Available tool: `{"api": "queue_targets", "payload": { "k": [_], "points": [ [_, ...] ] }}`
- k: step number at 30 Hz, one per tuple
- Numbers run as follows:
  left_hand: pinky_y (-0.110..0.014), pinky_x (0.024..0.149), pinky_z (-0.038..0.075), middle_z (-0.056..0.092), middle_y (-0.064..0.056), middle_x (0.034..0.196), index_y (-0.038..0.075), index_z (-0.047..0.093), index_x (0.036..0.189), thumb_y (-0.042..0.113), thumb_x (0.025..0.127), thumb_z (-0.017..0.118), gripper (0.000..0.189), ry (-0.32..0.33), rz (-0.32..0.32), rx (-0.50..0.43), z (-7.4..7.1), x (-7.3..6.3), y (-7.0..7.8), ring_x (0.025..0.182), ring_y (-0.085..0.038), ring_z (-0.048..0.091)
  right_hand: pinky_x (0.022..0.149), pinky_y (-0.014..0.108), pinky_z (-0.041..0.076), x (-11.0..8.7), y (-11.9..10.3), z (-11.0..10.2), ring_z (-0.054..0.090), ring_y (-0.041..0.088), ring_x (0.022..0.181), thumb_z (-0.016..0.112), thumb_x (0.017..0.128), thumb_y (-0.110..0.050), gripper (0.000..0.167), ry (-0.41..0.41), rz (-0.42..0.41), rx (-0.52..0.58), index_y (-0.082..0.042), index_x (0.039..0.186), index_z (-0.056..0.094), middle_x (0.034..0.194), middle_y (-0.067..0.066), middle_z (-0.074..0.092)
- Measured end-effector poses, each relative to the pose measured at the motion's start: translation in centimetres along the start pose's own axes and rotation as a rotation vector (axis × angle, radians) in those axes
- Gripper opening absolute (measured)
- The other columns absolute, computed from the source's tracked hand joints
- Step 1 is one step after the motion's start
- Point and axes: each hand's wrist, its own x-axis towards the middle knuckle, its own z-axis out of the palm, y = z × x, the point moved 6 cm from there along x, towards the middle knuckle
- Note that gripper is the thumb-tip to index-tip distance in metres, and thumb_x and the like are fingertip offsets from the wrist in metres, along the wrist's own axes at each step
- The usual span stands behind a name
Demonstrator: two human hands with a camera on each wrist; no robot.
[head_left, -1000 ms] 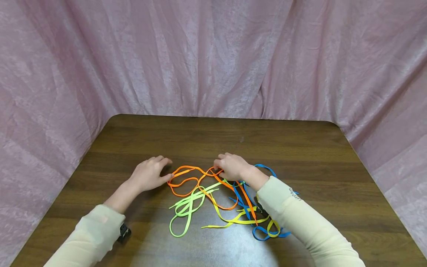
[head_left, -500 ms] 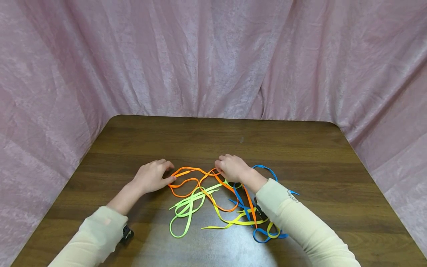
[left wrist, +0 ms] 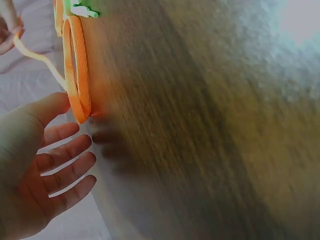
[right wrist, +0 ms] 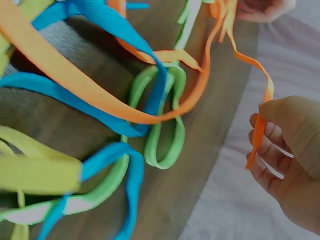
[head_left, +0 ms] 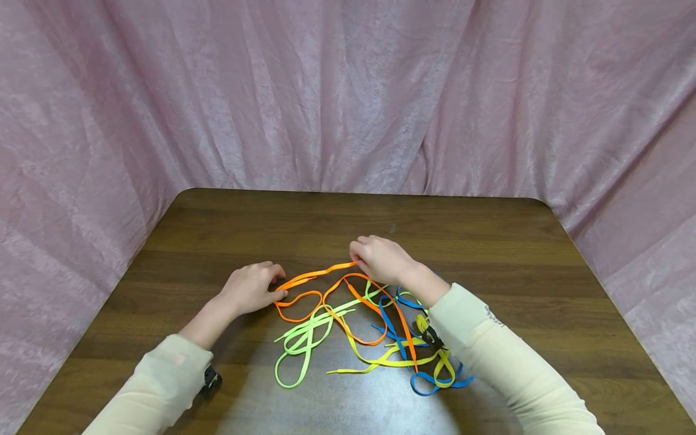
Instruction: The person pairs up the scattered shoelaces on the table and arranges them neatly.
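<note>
A brown wooden table (head_left: 359, 220) is seen with two hands held over it, well short of the far edge. By the right hand (head_left: 383, 260), an orange lace (right wrist: 258, 132) is pinched near one end between thumb and fingers — lifted off the surface. By the left hand (head_left: 247, 290), nearer the left edge, its fingers loosely spread, an orange loop is touched with the thumb. Flat and bright, the lace is strung between the hands, beside tangled blue (right wrist: 112, 22), green (right wrist: 166, 162) and yellow (right wrist: 40, 172) laces.
</note>
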Motion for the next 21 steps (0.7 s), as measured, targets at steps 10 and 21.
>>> {"api": "queue_targets", "payload": {
  "k": [10, 21],
  "points": [
    [-0.027, 0.051, 0.036, 0.052, 0.005, 0.072, 0.016, 0.064, 0.087, 0.033, 0.075, 0.072, 0.022, -0.046, -0.011, -0.008, 0.3, 0.4, 0.2, 0.061, -0.011, 0.046, 0.064, 0.026, 0.043, 0.3, 0.2, -3.3, 0.049, 0.015, 0.07, 0.059, 0.087, -0.009, 0.006, 0.153, -0.026, -0.045, -0.012, 0.085, 0.055, 0.08, -0.001, 0.053],
    [-0.026, 0.048, 0.036, 0.053, 0.004, 0.071, 0.016, 0.063, 0.078, 0.021, 0.076, 0.071, 0.01, -0.047, 0.017, -0.031, 0.3, 0.4, 0.6, 0.057, -0.011, 0.045, 0.065, 0.029, 0.042, 0.0, 1.3, -5.4, 0.049, 0.019, 0.07, 0.061, 0.086, -0.009, 0.007, 0.243, 0.0, -0.051, -0.011, 0.084, 0.054, 0.079, 0.001, 0.054]
  ]
}}
